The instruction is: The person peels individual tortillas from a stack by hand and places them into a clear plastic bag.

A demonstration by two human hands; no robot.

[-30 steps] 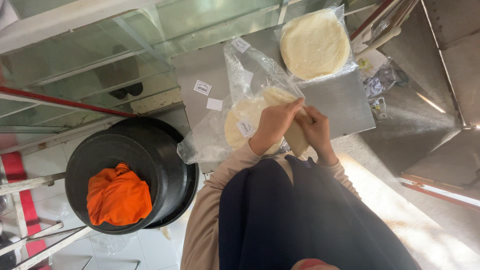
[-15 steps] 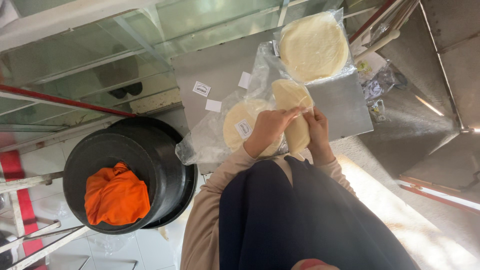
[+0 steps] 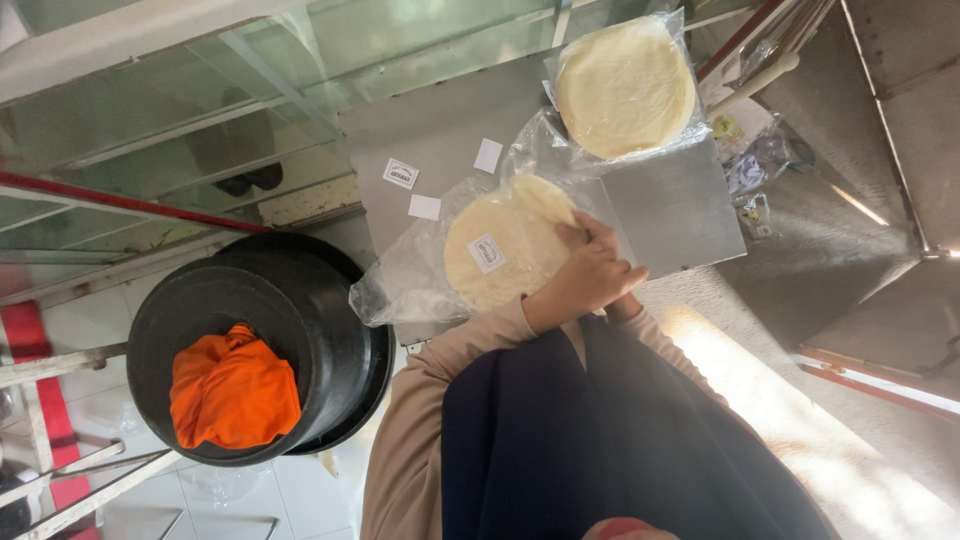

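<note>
A clear plastic bag holding a stack of round pale flatbreads (image 3: 500, 250) lies on the grey metal table (image 3: 670, 210); it carries a small white label. My left hand (image 3: 585, 280) rests curled on the bag's right edge, gripping the plastic and the bread there. Under it only the wrist of my right hand (image 3: 626, 305) shows, and its fingers are hidden. A second bag of flatbreads (image 3: 625, 85) lies further away on the table, apart from both hands.
Loose white labels (image 3: 400, 173) lie on the table left of the bags. A large black pot (image 3: 320, 330) with an orange cloth (image 3: 235, 392) inside stands to the left. Glass panes and a red bar sit beyond; crumpled wrappers (image 3: 750, 165) lie right.
A flatbread held up by both hands has settled flat into the bag. My left hand has moved right and down, covering my right hand.
</note>
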